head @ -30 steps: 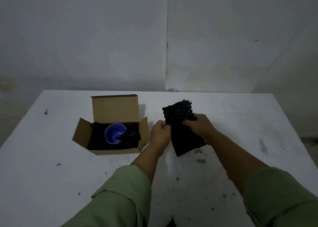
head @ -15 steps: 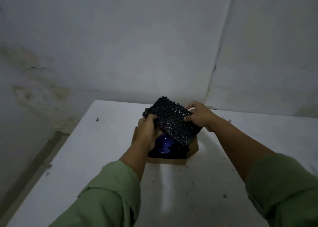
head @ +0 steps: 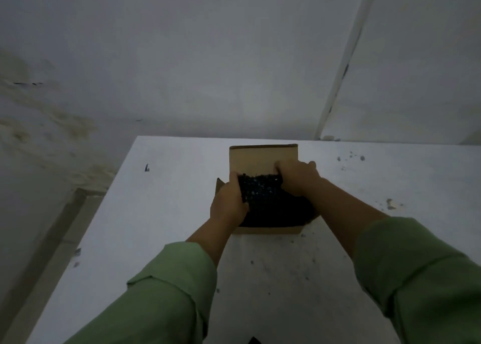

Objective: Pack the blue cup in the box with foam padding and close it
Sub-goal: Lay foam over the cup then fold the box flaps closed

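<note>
A small cardboard box (head: 268, 229) stands open on the white table (head: 161, 213), its back flap (head: 263, 157) upright. A black bumpy foam sheet (head: 263, 192) lies across the top of the box's inside. My left hand (head: 229, 203) grips the sheet's left edge. My right hand (head: 299, 177) holds its far right edge, down inside the box. The blue cup is hidden under the foam.
The table's left edge runs close to the box, with the floor and a stained wall beyond. The wall stands just behind the table. Dark specks and scuffs (head: 389, 203) dot the tabletop to the right and in front.
Both hands carried the foam sheet from the right of the box over it and lowered it in. The blue cup, visible before, is now covered.
</note>
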